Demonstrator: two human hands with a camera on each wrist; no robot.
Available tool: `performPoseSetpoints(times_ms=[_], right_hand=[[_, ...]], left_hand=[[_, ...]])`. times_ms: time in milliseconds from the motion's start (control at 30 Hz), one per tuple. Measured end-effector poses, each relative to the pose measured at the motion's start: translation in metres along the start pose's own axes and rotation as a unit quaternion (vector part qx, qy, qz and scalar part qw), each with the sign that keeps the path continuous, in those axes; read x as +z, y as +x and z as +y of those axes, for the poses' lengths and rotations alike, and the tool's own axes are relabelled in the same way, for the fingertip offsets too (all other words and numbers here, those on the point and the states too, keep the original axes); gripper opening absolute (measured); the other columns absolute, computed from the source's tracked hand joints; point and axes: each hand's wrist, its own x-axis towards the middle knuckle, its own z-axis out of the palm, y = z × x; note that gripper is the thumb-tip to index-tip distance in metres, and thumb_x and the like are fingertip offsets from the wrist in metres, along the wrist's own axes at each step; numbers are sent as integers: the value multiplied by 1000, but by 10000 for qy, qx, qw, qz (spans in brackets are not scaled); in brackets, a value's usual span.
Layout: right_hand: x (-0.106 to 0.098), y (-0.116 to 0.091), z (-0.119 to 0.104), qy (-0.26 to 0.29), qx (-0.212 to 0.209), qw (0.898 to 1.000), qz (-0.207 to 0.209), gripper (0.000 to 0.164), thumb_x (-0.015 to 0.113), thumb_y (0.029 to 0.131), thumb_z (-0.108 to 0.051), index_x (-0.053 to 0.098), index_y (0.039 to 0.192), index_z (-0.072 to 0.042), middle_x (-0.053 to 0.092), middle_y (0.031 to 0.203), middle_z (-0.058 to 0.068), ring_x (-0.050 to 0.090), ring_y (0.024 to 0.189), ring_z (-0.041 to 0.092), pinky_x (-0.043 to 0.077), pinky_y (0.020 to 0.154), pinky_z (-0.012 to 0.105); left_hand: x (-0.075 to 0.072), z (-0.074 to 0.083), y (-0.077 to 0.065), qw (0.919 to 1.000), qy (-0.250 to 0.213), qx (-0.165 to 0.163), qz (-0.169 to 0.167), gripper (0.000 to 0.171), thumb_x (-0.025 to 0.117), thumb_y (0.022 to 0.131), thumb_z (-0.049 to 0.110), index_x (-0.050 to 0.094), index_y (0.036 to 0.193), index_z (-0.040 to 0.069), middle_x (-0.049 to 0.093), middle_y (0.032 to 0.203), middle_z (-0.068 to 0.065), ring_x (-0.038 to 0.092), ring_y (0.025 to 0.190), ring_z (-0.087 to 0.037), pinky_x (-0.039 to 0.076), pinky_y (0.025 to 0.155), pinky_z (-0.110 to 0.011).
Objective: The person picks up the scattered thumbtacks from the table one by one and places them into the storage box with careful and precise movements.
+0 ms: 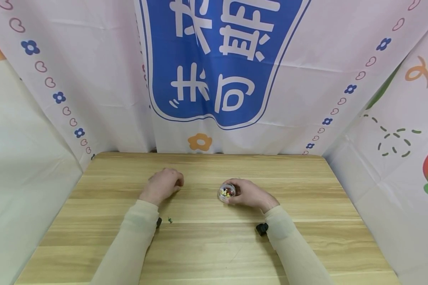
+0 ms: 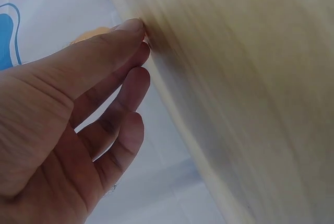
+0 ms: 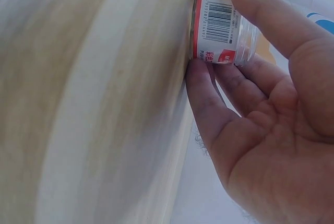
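A small round clear jar of push pins (image 1: 227, 192) stands on the wooden table, its top open and several coloured pins visible inside. My right hand (image 1: 250, 194) grips it from the right, thumb on one side and fingers on the other. The right wrist view shows the jar's white and red label (image 3: 216, 25) with a barcode. My left hand (image 1: 163, 184) is down at the table left of the jar, fingers bent. Its thumb and index fingertips (image 2: 131, 25) come together at the tabletop; anything between them is hidden. Nearer me lies a green push pin (image 1: 170, 220).
The light wooden table (image 1: 207, 253) ends at a white printed curtain (image 1: 328, 47) along the back. More cloth hangs on both sides. A small black device (image 1: 262, 228) sits at the right wrist; another (image 1: 159, 222) shows at the left wrist.
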Motion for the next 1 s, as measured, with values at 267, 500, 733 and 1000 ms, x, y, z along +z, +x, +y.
performPoseSetpoints(times_ms=[267,500,733,1000], right_hand=[[1,3,2,-147,-68,9999,15,55,94,103,-22,73,153,-13,80,141,7,72,125,18,61,115,46],[1,2,2,-84,-31,10000,13,54,93,103,-20,74,152,-13,80,142,6,72,126,19,60,118,48],[1,1,2,-8,-46,10000,-10,54,93,103,-20,73,152,-13,80,142,6,72,126,20,60,117,47],[1,2,2,-44,-68,10000,5,55,94,103,-20,73,153,-13,80,143,7,73,128,19,60,118,48]], left_hand=[[-1,4,2,9999,-53,54,112,4,89,106,12,85,106,13,85,109,-6,79,98,-21,69,89,-44],[-10,23,2,9989,-101,257,376,8,88,106,10,87,114,11,89,115,-6,82,104,-22,71,96,-45],[-16,46,1,9968,-44,576,551,10,88,106,10,87,115,11,89,115,-4,84,108,-24,70,100,-45],[-12,71,0,9920,-156,975,786,14,90,104,8,87,117,13,89,116,-4,83,114,-28,69,107,-49]])
